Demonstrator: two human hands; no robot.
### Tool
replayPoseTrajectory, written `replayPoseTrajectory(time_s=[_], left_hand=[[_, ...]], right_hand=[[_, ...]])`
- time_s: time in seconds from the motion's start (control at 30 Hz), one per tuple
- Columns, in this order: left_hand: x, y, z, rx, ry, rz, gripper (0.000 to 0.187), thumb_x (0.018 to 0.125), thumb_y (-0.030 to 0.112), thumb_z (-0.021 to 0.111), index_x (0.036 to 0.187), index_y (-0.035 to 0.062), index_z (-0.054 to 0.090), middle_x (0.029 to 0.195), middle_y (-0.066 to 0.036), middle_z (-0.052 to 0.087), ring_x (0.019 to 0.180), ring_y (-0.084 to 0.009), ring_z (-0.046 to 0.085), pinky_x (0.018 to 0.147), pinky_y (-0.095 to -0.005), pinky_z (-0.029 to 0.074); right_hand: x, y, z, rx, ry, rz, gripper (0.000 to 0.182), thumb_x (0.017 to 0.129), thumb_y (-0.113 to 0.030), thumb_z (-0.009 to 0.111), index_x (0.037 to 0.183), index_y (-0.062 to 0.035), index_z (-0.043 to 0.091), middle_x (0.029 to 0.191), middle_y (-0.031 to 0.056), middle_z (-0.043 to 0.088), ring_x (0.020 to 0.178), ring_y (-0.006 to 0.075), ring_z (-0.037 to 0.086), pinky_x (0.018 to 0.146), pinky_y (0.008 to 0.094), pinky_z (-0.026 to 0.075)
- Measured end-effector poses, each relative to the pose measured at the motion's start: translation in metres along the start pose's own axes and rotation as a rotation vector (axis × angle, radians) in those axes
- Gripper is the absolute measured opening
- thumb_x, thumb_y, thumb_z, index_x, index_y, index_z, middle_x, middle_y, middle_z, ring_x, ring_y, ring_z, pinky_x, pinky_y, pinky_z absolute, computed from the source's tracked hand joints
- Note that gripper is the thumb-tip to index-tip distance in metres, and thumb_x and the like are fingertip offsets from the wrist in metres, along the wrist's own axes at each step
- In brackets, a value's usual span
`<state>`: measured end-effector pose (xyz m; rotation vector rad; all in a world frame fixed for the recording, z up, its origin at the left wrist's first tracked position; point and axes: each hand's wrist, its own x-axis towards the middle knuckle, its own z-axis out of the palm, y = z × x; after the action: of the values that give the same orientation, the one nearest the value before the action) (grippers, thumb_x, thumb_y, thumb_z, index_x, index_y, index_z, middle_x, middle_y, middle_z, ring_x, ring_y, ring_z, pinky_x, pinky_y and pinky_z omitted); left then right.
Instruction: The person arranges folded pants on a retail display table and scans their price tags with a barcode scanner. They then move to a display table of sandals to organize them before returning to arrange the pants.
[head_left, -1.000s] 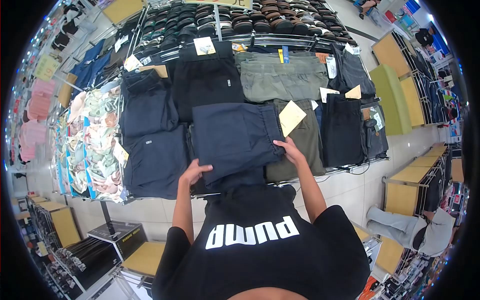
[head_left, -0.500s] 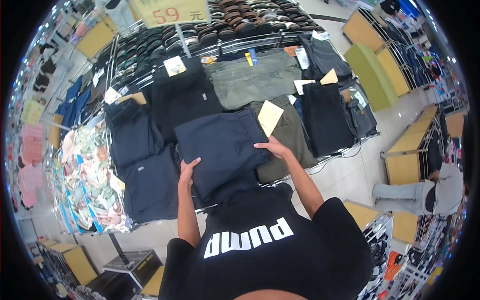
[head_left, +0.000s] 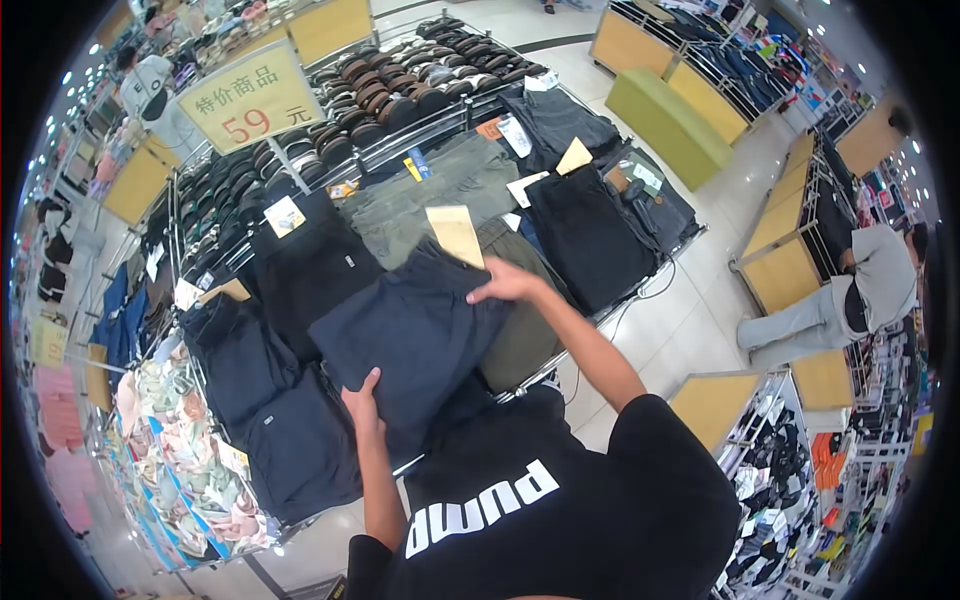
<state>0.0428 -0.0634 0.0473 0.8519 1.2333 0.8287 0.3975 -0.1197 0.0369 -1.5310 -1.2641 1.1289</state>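
Observation:
A pair of folded navy trousers (head_left: pixel 395 325) is held between my two hands over the display. My left hand (head_left: pixel 363 405) grips their near left edge, thumb on top and fingers underneath. At the waistband end, my right hand (head_left: pixel 505 281) pinches the cloth, its fingers partly hidden. A cream paper tag (head_left: pixel 455 236) stands up from the waistband. Olive trousers (head_left: pixel 520 345) lie partly beneath, on the right. Black trousers (head_left: pixel 310 250) lie behind, and more dark navy trousers (head_left: pixel 300 440) are to the left of my left hand.
A price sign (head_left: pixel 250 97) reading 59 rises behind the clothes. Rows of shoes (head_left: pixel 400 85) fill the rack beyond. Patterned cloth items (head_left: pixel 175 440) are heaped at the left. A person in grey (head_left: pixel 850 290) stands at the right, by wooden-sided racks (head_left: pixel 775 275).
The view has swung, showing more of the sign. The navy trousers have tilted, their waistband end bunched and raised in my right hand. Both hands keep hold of them.

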Motion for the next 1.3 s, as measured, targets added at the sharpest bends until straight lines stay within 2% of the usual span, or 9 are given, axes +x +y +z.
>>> replayPoseTrajectory(time_s=[0.1,0.17,0.23,0.43,0.57,0.77,0.97,1.13,1.3], left_hand=[[-0.026,-0.006,0.047,-0.223,0.101,-0.004,0.053,0.080,0.001,0.074,0.128,-0.0047,0.053,0.126,-0.014,0.060,0.110,-0.0261,0.060,0.099,-0.0376,0.048],[-0.029,-0.033,0.070,-0.375,0.052,-0.016,0.050,0.082,0.002,0.074,0.127,-0.0046,0.054,0.125,-0.014,0.060,0.110,-0.0263,0.060,0.099,-0.0395,0.049],[-0.017,-0.068,0.078,-0.381,0.056,-0.142,0.049,0.082,0.002,0.074,0.126,-0.0055,0.054,0.124,-0.014,0.060,0.110,-0.0268,0.060,0.098,-0.0397,0.049],[0.005,-0.104,0.066,-0.330,0.072,-0.159,0.045,0.082,0.001,0.072,0.124,-0.0047,0.056,0.123,-0.012,0.061,0.110,-0.0269,0.060,0.100,-0.0378,0.048],[0.030,-0.100,0.035,-0.471,-0.102,-0.232,0.039,0.088,0.019,0.066,0.120,-0.0009,0.057,0.122,-0.010,0.062,0.114,-0.0242,0.059,0.101,-0.0386,0.047],[0.062,-0.053,0.005,-0.433,-0.240,-0.230,0.041,0.094,0.028,0.060,0.123,-0.0012,0.056,0.129,-0.011,0.060,0.119,-0.0267,0.058,0.103,-0.0423,0.045],[0.086,-0.027,-0.010,-0.127,-0.298,-0.090,0.038,0.094,0.020,0.060,0.126,0.0003,0.056,0.120,-0.010,0.065,0.105,-0.0249,0.066,0.084,-0.0400,0.056],[0.111,0.016,0.003,0.137,-0.321,-0.145,0.048,0.087,0.016,0.070,0.129,-0.0005,0.055,0.114,-0.012,0.066,0.101,-0.0225,0.066,0.082,-0.0363,0.056],[0.111,0.036,0.040,0.627,-0.532,-0.124,0.051,0.079,0.005,0.074,0.125,-0.0077,0.056,0.109,-0.017,0.067,0.095,-0.0224,0.067,0.086,-0.0339,0.054]], right_hand=[[0.038,-0.002,-0.044,-0.233,0.071,-0.161,0.076,0.063,-0.019,0.086,0.132,-0.0035,0.057,0.126,0.0153,0.065,0.119,0.0314,0.058,0.103,0.0375,0.043],[0.061,-0.001,-0.056,-0.364,0.213,-0.035,0.079,0.060,-0.025,0.087,0.130,-0.0058,0.057,0.121,0.0173,0.065,0.118,0.0380,0.057,0.101,0.0411,0.044],[0.047,-0.041,-0.034,-0.594,0.416,0.237,0.075,0.064,-0.024,0.086,0.129,-0.0056,0.054,0.122,0.0161,0.063,0.117,0.0311,0.057,0.099,0.0413,0.045],[0.004,0.051,0.065,-0.397,0.988,0.111,0.094,0.065,-0.033,0.085,0.139,-0.0031,0.036,0.141,0.0216,0.040,0.132,0.0403,0.039,0.109,0.0450,0.035],[-0.069,0.084,0.124,0.133,0.818,0.493,0.095,0.069,-0.042,0.085,0.136,0.0058,0.038,0.139,0.0255,0.042,0.126,0.0339,0.048,0.103,0.0421,0.041],[-0.103,0.046,0.105,0.609,0.411,0.679,0.097,0.072,-0.048,0.083,0.137,0.0088,0.040,0.133,0.0229,0.051,0.122,0.0272,0.052,0.100,0.0388,0.044],[-0.073,0.050,0.100,0.742,0.549,0.640,0.101,0.071,-0.052,0.081,0.139,0.0094,0.038,0.132,0.0201,0.053,0.119,0.0260,0.053,0.097,0.0365,0.044],[-0.049,0.084,0.111,0.709,0.562,0.552,0.093,0.074,-0.030,0.085,0.140,0.0103,0.033,0.129,0.0193,0.054,0.121,0.0279,0.055,0.099,0.0333,0.045],[-0.056,0.070,0.081,0.631,0.490,0.590,0.091,0.075,-0.016,0.082,0.145,0.0033,0.028,0.129,0.0205,0.054,0.114,0.0281,0.059,0.089,0.0406,0.051]])
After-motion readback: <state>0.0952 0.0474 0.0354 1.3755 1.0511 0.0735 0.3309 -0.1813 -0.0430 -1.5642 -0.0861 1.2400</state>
